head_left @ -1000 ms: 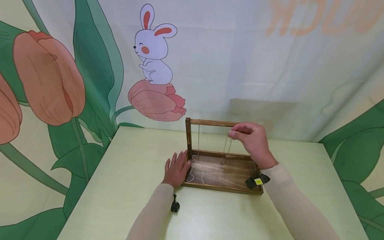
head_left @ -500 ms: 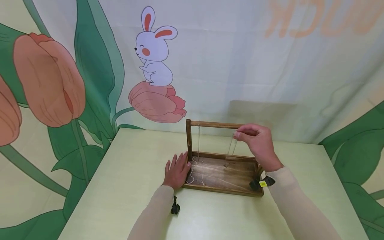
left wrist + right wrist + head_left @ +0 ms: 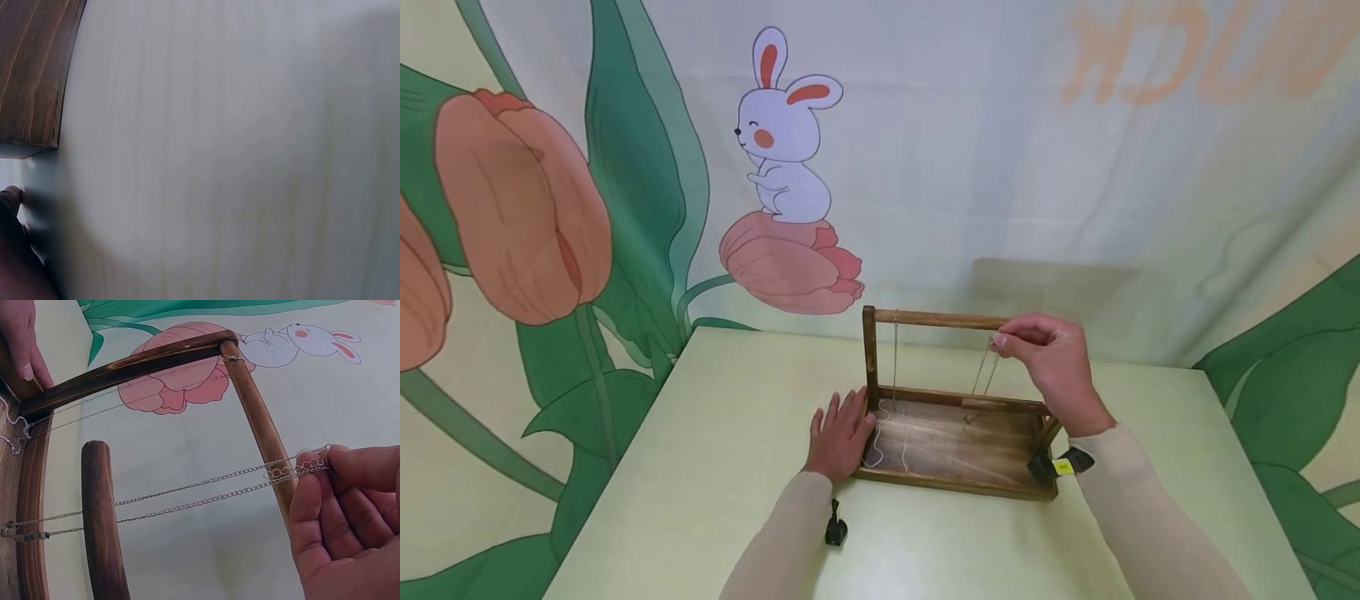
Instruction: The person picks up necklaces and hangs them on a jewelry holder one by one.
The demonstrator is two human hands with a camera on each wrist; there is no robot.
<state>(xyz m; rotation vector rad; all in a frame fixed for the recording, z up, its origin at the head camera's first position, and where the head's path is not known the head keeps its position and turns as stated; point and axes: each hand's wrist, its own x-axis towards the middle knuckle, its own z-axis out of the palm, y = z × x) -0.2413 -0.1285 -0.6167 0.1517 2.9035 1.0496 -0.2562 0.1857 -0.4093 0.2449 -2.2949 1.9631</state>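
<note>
Necklace chain (image 3: pixel 206 490), silver, doubled, pinched between my right hand's (image 3: pixel 1054 360) fingertips beside the wooden stand's (image 3: pixel 955 479) top rail (image 3: pixel 936 318), left hand (image 3: pixel 838 435) flat bracing the base; risk: chain slipping if my pinch loosens.

You see a pale green table (image 3: pixel 715 467) that fills the lower part of the head view. Behind it hangs a printed cloth backdrop (image 3: pixel 1075 183) across the whole upper part of the frame. Near the upper centre, the backdrop shows a white rabbit (image 3: pixel 784 133) with red inner ears, and it sits on a pink tulip (image 3: pixel 790 262). At the left edge you find a big orange tulip (image 3: pixel 520 200) with dark green leaves (image 3: pixel 640 167) beside it. More green leaves (image 3: pixel 1285 375) are at the right edge. In the upper right corner there are pale orange letters (image 3: pixel 1210 58), mirrored and not readable.
</note>
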